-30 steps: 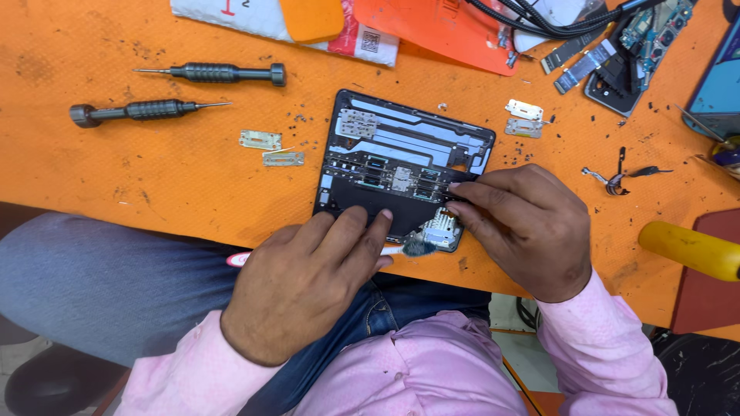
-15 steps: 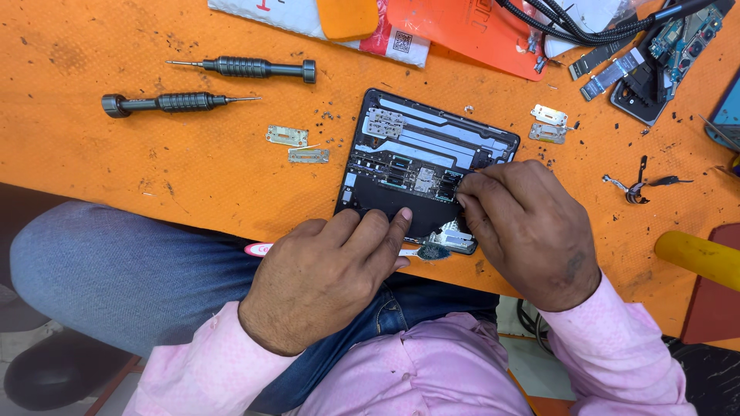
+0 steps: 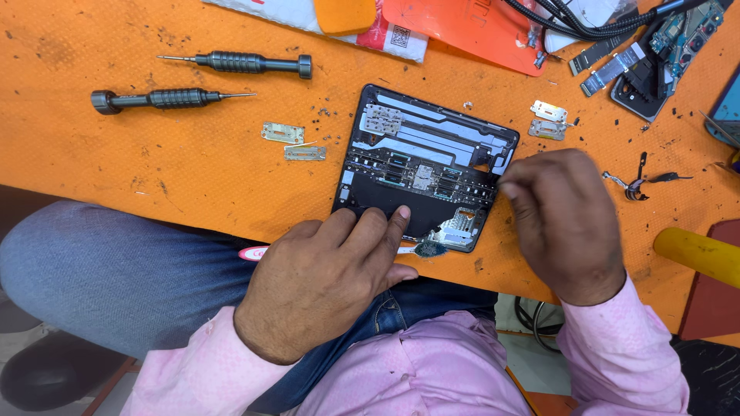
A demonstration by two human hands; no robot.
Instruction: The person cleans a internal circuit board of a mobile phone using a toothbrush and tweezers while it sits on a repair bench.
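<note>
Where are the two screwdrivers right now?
Head view, upper left: both screwdrivers lie side by side on the orange mat, left of the opened device.

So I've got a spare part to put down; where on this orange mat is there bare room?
Bare orange mat runs below the two screwdrivers, left of the small metal plates. A smaller patch lies between the plates and the opened device. The top right is crowded: cables, flex strips, tweezers. Both hands rest at the device.
</note>
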